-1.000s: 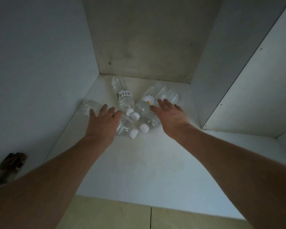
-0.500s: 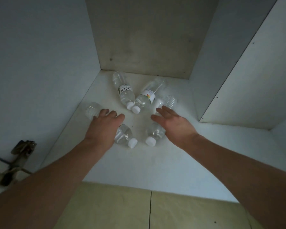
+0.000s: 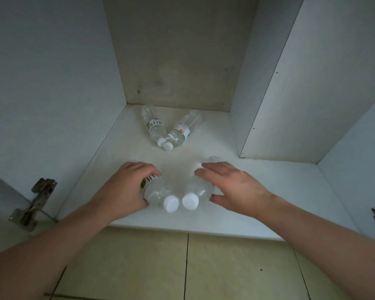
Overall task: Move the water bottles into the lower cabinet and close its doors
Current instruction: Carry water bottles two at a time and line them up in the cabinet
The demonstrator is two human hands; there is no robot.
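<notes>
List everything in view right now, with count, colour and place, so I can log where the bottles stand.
Rear bottles: two, clear with white caps, lying at the back of the cabinet floor, caps meeting.
Front bottles: two, clear with white caps, lying near the front edge, one under each hand.
Cabinet: one, white inside, doors open.
Hinges: two, metal, at the left and right edges.
Floor tiles: beige, below the cabinet.
Left hand: grips the left front bottle.
Right hand: curled round the right front bottle.
</notes>
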